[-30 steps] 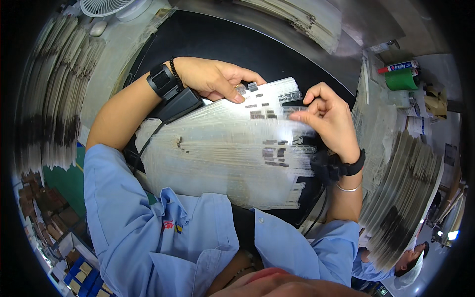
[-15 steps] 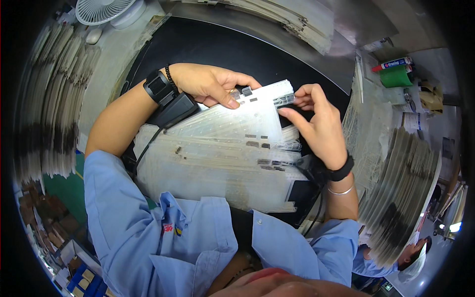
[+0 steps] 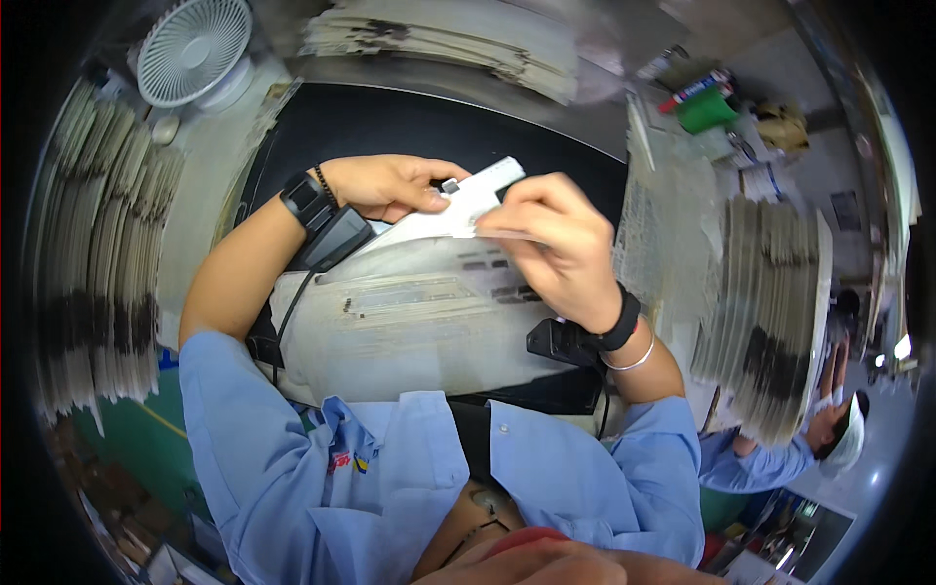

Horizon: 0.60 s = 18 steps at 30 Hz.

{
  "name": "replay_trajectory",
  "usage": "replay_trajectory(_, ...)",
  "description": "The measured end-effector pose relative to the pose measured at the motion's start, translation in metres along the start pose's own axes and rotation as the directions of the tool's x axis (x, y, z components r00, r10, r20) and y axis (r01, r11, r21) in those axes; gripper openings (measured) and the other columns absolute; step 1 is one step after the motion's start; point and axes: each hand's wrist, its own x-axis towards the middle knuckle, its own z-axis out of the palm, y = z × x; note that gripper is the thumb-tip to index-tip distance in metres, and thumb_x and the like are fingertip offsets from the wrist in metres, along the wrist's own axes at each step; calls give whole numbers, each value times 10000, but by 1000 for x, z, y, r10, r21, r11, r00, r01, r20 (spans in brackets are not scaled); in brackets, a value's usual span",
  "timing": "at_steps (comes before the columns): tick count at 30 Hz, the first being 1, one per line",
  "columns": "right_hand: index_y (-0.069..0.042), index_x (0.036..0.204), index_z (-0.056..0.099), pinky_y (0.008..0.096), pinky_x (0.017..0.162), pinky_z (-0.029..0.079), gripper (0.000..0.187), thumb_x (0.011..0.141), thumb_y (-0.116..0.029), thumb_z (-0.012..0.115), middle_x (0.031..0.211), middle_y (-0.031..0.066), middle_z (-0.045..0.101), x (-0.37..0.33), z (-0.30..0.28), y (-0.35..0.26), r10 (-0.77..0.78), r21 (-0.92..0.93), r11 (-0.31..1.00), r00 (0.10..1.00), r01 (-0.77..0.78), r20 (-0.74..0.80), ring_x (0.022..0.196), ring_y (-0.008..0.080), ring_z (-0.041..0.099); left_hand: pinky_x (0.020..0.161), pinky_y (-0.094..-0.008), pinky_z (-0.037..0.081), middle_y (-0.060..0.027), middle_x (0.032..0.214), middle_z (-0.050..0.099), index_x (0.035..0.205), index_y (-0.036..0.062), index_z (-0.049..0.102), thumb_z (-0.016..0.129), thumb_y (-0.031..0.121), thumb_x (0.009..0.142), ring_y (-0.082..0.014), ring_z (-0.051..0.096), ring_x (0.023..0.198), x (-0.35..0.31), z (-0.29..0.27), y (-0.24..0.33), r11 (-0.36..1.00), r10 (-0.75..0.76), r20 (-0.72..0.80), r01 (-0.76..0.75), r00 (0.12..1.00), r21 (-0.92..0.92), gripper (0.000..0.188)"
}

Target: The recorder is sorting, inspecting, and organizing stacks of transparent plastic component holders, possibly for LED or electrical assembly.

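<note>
A stack of translucent plastic sheets (image 3: 409, 331) with small dark marks lies fanned on a black work surface (image 3: 361, 122) before me. My left hand (image 3: 395, 185) is closed on the upper end of a white translucent sheet (image 3: 453, 219), thumb on top. A small grey clip-like piece (image 3: 449, 185) shows beside that thumb. My right hand (image 3: 565, 244) has its fingers pinched together on the edge of a thin sheet, which it bends up from the others. The right fingertips are partly blurred. Black devices with cables sit at both wrists.
A white fan (image 3: 195, 54) stands at the far left. Tall stacks of sheets rise at the left (image 3: 107, 234) and right (image 3: 765, 312), and another pile (image 3: 448, 44) lies at the back. A green container (image 3: 707, 112) is at the far right. Another person (image 3: 780, 453) is beyond the right stack.
My right hand has moved left and closed on a sheet edge, lifting it; before, its fingers were apart beside the stack's end. My left hand keeps its grip. The whole view has shifted slightly.
</note>
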Motion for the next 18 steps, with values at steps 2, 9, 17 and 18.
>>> replay_trajectory(2,-87,815,708,308,600,489,213,608,-120,746,801,37,619,15,-17,-25,-325,-230,934,917,272,-234,682,188,605,859,-247,529,-98,1162,583,1401,38,335,586,188,934,-112,611,1003,5,-16,-21,997,79,75,-79,994,0,551)
replay_trajectory(9,-23,922,687,252,652,526,94,859,-75,641,859,72,685,24,-103,-31,-350,-349,930,581,119,-735,766,145,647,696,-214,556,-67,1014,648,1389,25,336,577,33,904,-83,649,825,9,2,-13,993,102,-28,-103,994,-54,541)
replay_trajectory(17,-48,1213,525,333,651,569,301,962,-214,538,1015,62,636,-154,-148,28,647,519,730,204,-446,-735,793,93,611,661,-209,560,-90,991,658,1391,12,333,597,59,898,-91,669,804,8,7,-3,998,61,-15,-61,998,-18,561)
replay_trajectory(18,-57,1212,525,355,644,573,303,959,-222,543,999,50,628,-183,-145,45,693,574,680,145,-456,-706,778,79,600,661,-209,560,-90,991,658,1391,12,333,597,59,898,-91,669,804,9,6,-1,998,59,-1,-59,998,-10,561)
